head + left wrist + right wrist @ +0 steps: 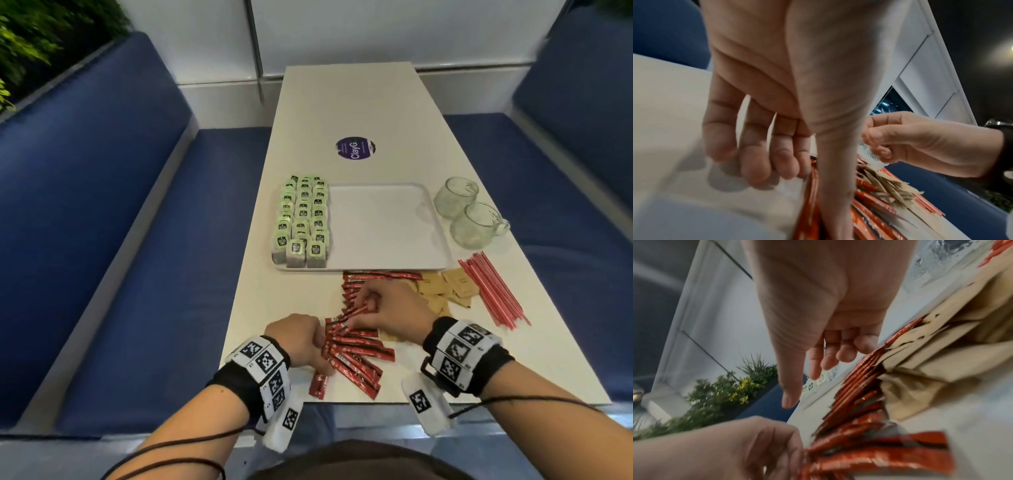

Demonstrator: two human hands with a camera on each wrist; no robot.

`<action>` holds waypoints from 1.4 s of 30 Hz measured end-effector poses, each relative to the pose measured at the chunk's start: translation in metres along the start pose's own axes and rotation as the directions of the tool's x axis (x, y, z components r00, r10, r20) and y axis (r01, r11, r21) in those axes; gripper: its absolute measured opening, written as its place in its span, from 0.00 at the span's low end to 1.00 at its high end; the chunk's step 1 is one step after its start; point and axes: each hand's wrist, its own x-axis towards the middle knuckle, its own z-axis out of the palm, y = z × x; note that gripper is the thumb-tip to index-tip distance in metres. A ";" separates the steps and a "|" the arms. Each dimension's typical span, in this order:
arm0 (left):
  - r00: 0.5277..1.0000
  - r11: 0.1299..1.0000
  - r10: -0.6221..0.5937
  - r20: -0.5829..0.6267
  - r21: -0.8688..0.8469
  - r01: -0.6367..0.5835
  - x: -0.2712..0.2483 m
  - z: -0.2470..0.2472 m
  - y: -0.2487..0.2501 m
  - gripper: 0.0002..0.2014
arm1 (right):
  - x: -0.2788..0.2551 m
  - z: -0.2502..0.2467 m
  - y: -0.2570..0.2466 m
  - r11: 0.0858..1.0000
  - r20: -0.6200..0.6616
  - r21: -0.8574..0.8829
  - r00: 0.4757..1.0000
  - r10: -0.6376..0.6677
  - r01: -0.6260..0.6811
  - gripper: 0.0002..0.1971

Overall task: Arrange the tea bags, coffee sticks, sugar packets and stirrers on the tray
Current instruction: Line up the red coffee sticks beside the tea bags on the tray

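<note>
From the head view, a white rectangular plastic tray (383, 226) sits mid-table with rows of green-labelled tea bags (303, 219) filling its left side, while the red foil coffee sticks (356, 346) lie fanned on the white table (359, 102) just in front of it, beside tan paper sugar packets (442, 287) and thin red stirrers (493, 291); the left hand (296, 337) presses its thumb on the sticks' near ends and the right hand (390, 308) pinches one stick. In the left wrist view the left hand's (781, 81) fingers (756, 165) hang loosely curled above the table, holding nothing, its thumb down on the sticks. In the right wrist view, blurred, the right hand (824, 305) hovers over the sticks, and its grip cannot be made out there.
</note>
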 end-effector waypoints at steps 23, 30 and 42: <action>0.972 0.752 -0.202 -0.119 -0.654 0.076 -0.003 -0.008 -0.005 0.09 | 0.000 0.022 0.007 0.918 0.039 -0.393 0.998 -0.048 0.060 0.12; 0.992 0.419 -0.108 -0.070 -0.908 -0.019 0.009 0.004 0.024 0.33 | 0.004 0.015 -0.018 0.969 -0.147 -0.227 0.980 -0.132 0.096 0.07; 0.972 0.045 -0.228 -0.063 -0.998 -0.054 0.010 -0.002 0.014 0.15 | -0.003 0.021 0.004 0.968 0.046 -0.245 0.998 -0.038 0.048 0.12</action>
